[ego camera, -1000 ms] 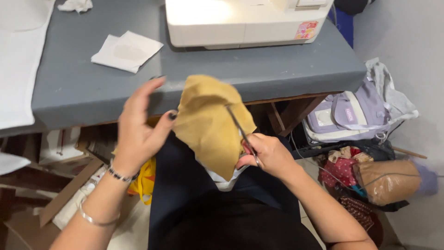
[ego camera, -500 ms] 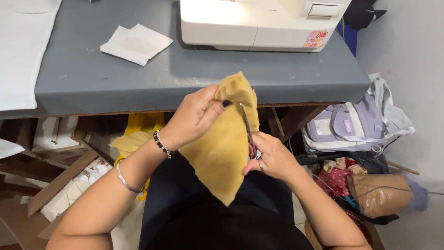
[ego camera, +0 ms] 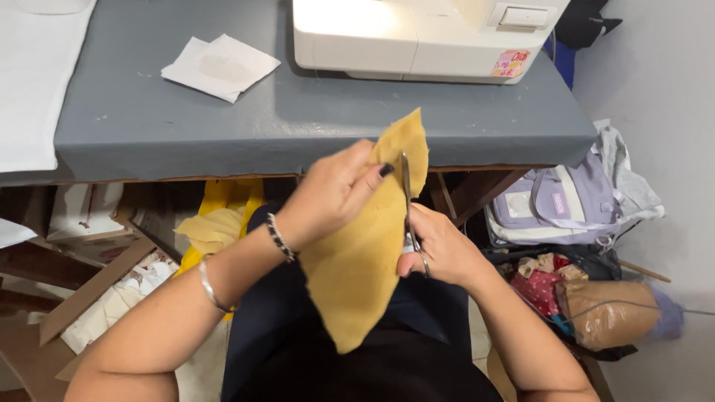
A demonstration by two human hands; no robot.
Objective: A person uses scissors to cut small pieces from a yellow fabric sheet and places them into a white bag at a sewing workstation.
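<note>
While the person sits at the edge of the grey table (ego camera: 149,126), both hands are up in front of the chest, busy with a piece of mustard-yellow cloth (ego camera: 357,260). The left hand (ego camera: 331,193) is closed on the cloth's upper part, thumb and fingers pinching it flat, so the piece hangs free above the lap with its pointed top rising just before the table's edge. The right hand (ego camera: 439,253) is curled through the handles of a pair of scissors (ego camera: 407,205); the blades point upward along the cloth's right edge, near the top. How far apart the blades stand I cannot tell, they look like one thin line from here.

To my eye this is trimming, a cut running along the edge toward the tip. The next snip, I judge, calls for the cloth to be kept taut by the pinching hand, and for its fingertips to stay off the blade line, since they sit just beside it.

On the table behind stands a white sewing machine (ego camera: 417,37), and to its left lies a folded white piece of fabric (ego camera: 220,67). A pale lilac backpack (ego camera: 555,205) leans on the floor to the right, well apart from the work.
</note>
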